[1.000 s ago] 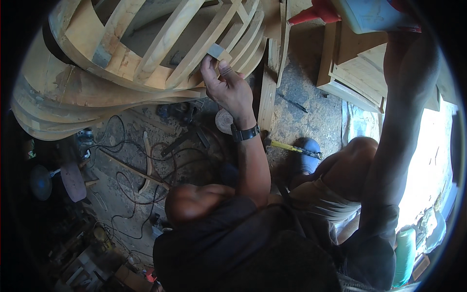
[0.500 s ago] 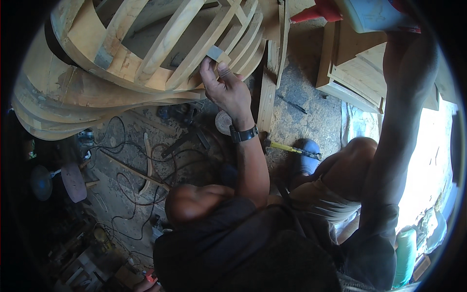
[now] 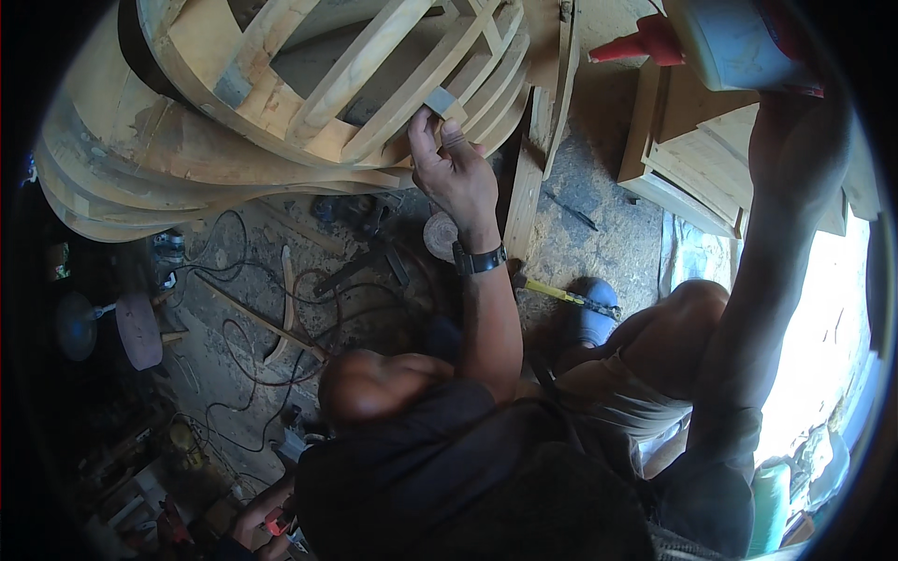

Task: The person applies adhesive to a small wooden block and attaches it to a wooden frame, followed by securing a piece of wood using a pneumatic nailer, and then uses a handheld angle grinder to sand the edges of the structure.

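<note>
Your left hand [image 3: 458, 173] pinched a small grey block [image 3: 439, 99] between thumb and fingertips, pressing it against a slat of the curved wooden frame [image 3: 281, 103]. The block sat directly above the hand, at the fingertips, its flat face along the slat, which ran diagonally up to the right. Your right hand [image 3: 795, 89], raised well apart at the upper right, closed around a pale glue bottle [image 3: 739, 42] whose red nozzle [image 3: 641, 45] pointed left toward the frame; its label showed only as a light patch. The left hand was by far the nearer.
</note>
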Demonstrator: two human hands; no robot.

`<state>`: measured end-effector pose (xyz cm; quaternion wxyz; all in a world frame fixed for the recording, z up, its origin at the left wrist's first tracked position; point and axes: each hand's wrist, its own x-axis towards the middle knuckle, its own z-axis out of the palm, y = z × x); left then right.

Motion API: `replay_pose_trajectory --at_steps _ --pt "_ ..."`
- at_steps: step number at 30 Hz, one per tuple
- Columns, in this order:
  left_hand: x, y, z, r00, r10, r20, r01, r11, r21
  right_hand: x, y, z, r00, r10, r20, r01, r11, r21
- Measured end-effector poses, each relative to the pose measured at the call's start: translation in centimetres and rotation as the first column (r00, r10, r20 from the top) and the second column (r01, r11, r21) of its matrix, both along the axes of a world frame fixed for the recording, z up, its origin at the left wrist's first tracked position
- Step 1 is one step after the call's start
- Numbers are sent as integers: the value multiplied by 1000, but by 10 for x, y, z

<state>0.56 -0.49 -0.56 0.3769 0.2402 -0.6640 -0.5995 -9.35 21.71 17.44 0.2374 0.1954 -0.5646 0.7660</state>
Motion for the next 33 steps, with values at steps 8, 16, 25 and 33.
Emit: replay_pose_trajectory --at_steps 8,16,25,33 --pt "1 -10 4 1000 20 11 -21 1000 21 -3 -2 -4 989 -93 117 101 993 -59" --pt "2 -10 -1 1000 12 -23 -12 1000 0 -1 -3 -6 987 -56 150 70 993 -95" --pt "2 -11 2 1000 8 -21 -9 999 -36 -2 3 -3 995 -89 45 88 996 19" --pt "3 -13 0 1000 -11 -2 10 1000 -29 32 -42 7 991 32 -128 -37 999 -36"
